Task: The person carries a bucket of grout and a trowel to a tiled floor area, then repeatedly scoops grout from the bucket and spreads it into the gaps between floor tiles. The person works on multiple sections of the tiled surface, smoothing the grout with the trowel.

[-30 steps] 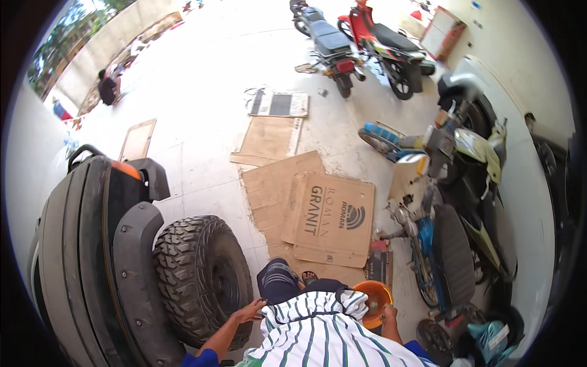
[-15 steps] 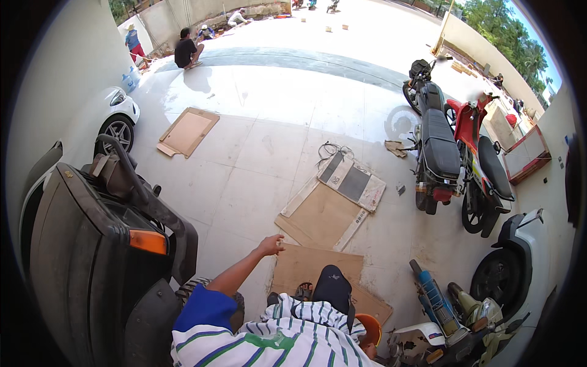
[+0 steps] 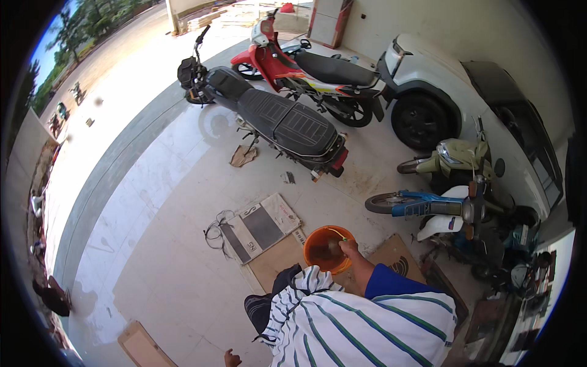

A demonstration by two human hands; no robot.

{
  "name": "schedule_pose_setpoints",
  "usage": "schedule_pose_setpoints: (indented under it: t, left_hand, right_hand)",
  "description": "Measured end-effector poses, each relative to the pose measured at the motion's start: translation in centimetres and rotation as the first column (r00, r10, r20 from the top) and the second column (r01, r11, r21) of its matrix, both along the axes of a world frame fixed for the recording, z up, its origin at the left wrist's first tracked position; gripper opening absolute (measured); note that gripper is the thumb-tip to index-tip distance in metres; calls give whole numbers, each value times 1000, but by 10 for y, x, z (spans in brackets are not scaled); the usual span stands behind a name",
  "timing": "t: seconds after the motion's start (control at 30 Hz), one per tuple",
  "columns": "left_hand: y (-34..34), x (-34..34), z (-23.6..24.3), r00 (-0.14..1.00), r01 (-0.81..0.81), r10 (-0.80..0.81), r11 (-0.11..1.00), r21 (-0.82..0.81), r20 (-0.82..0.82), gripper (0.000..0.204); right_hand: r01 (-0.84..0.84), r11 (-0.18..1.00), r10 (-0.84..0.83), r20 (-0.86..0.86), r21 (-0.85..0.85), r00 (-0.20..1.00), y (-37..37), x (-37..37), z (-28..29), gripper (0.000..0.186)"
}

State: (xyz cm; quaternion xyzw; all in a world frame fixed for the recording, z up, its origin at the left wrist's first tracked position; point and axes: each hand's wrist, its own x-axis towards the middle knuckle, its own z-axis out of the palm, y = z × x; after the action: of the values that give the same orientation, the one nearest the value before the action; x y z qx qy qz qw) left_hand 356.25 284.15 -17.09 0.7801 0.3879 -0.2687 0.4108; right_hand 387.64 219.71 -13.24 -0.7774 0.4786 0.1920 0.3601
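An orange bucket [image 3: 313, 249] is in front of me, over the cardboard and tilted so that its inside shows. My right hand [image 3: 349, 247] is closed at its right side, where the thin handle meets the rim. Something greyish shows inside the bucket, too unclear to name. My left hand [image 3: 232, 359] is low at the bottom edge, partly cut off, with its fingers apart and nothing in it. Beneath the bucket lies flattened cardboard [image 3: 278, 260], with a printed carton piece [image 3: 263, 227] beyond it.
A black motorcycle [image 3: 287, 125] and a red motorbike [image 3: 318, 70] stand ahead. To the right are a white car [image 3: 428, 67], a blue motorbike [image 3: 416, 205] and a pale green scooter [image 3: 458, 153]. A cable coil [image 3: 217, 232] and crumpled brown paper [image 3: 243, 155] lie on the floor.
My view has turned to the right. The bucket, earlier low beside my body, is now out in front with my right hand on it. My left hand, earlier stretched forward, is at the bottom edge.
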Motion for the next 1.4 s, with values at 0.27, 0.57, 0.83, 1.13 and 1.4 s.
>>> schedule_pose_setpoints:
  t: [0.27, 0.57, 0.83, 1.13, 1.4]
  left_hand:
    - [78, 441, 4, 932, 358, -355, 877, -321, 71, 59]
    - [358, 795, 27, 885, 426, -332, 860, -282, 325, 68]
    - [613, 957, 90, 876, 413, -354, 901, -133, 327, 57]
    - [860, 681, 35, 543, 154, -136, 986, -61, -829, 67]
    - [1022, 1096, -9, 877, 71, -85, 996, -48, -474, 66]
  right_hand:
    - [150, 982, -125, 197, -119, 972, 194, 129, -26, 36]
    - [208, 969, -190, 139, -131, 972, 440, 308, -42, 31]
    - [348, 923, -328, -132, 168, 935, 568, 486, -27, 13]
    - [300, 940, -275, -159, 164, 948, 803, 812, -71, 13]
    - [211, 961, -205, -50, 181, 978, 933, 1031, -110, 16]
